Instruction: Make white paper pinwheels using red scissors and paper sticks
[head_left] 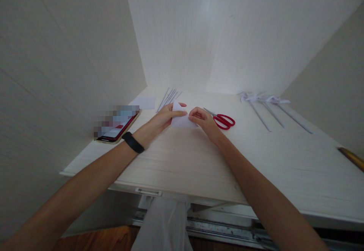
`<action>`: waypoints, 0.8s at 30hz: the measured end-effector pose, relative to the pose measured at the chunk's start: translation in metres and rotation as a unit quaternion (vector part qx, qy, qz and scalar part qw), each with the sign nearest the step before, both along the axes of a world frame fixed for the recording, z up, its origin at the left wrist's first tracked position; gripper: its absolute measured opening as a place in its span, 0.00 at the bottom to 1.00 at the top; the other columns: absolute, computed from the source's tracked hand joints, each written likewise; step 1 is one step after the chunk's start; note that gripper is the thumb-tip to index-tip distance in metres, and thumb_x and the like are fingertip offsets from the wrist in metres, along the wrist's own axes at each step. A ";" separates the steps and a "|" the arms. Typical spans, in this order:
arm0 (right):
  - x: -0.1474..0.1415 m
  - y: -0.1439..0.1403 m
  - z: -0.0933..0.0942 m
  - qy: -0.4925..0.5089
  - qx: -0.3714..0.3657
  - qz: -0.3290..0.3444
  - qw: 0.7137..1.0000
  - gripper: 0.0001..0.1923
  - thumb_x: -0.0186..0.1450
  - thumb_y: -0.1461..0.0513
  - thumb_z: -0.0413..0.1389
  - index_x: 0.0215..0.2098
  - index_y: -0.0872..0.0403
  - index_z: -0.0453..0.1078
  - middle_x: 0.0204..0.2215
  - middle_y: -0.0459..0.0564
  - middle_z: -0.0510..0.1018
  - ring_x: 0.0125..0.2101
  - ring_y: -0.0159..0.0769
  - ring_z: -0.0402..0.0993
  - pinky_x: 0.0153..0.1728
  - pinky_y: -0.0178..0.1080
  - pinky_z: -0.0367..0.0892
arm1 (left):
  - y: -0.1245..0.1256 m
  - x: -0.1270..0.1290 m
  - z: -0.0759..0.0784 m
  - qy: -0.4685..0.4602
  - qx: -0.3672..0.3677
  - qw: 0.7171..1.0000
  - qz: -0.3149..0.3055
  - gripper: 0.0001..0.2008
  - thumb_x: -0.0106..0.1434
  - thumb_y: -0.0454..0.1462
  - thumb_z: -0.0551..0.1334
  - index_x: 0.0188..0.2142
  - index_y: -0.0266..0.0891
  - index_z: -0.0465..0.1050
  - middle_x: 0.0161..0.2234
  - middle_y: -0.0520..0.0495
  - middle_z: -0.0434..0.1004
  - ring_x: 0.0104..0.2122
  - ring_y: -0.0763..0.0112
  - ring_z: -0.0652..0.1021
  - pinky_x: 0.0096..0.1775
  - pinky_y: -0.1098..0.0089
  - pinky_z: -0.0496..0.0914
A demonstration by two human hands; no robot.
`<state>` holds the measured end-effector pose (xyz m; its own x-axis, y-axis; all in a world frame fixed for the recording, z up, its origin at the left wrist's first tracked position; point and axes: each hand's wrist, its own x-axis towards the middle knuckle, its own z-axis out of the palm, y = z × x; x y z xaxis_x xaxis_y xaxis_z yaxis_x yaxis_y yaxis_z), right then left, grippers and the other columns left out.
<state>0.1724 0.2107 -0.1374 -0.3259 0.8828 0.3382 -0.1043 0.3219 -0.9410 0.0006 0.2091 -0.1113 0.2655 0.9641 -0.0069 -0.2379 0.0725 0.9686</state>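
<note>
A white sheet of paper (pixel 182 121), partly folded, is held between my two hands over the desk. My left hand (pixel 168 113), with a black band at the wrist, pinches its left side between thumb and fingers. The thumb and curled fingers of my right hand (pixel 203 117) close on the paper's right edge. Scissors with red handles (pixel 224 121) lie just right of my right hand, their blades pointing to the back left. Beyond my left hand rest several thin white sticks (pixel 170 97).
A phone (pixel 121 126) leans by the left wall, its screen partly blurred. Behind it lies a flat white paper (pixel 145 102). Several white paper flowers on stems (pixel 265 110) lie at the back right. A gold-coloured object (pixel 352 158) sits at the right edge. Walls enclose the desk (pixel 182 167).
</note>
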 end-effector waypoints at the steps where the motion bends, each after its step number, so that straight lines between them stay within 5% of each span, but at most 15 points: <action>1: 0.000 0.000 0.001 0.003 -0.001 -0.003 1.000 0.10 0.53 0.59 0.61 0.26 0.54 0.65 0.23 0.41 0.66 0.25 0.28 0.61 0.29 0.35 0.55 | -0.001 -0.001 0.002 -0.007 0.002 1.000 0.003 0.24 0.43 0.31 0.72 0.41 0.36 0.70 0.29 0.52 0.75 0.27 0.74 0.75 0.34 0.70 0.67; 10: 0.001 0.001 0.000 0.012 -0.008 -0.008 1.000 0.08 0.53 0.60 0.61 0.26 0.53 0.65 0.23 0.41 0.69 0.26 0.28 0.63 0.31 0.35 0.58 | -0.004 -0.009 0.017 -0.047 0.002 0.997 0.058 0.20 0.43 0.29 0.71 0.37 0.36 0.72 0.27 0.54 0.73 0.26 0.74 0.74 0.32 0.72 0.68; 24: 0.005 0.005 -0.004 -0.002 -0.018 -0.033 0.999 0.09 0.52 0.59 0.61 0.26 0.53 0.66 0.22 0.41 0.69 0.26 0.29 0.64 0.31 0.36 0.59 | 0.004 -0.014 0.019 -0.067 -0.013 0.993 0.095 0.16 0.47 0.28 0.69 0.37 0.36 0.73 0.28 0.52 0.73 0.27 0.73 0.73 0.32 0.72 0.69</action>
<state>0.1773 0.2159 -0.1415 -0.2687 0.9139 0.3044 -0.0801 0.2937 -0.9525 -0.0133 0.2131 -0.0927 0.0800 0.9967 -0.0096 -0.3767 0.0391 0.9255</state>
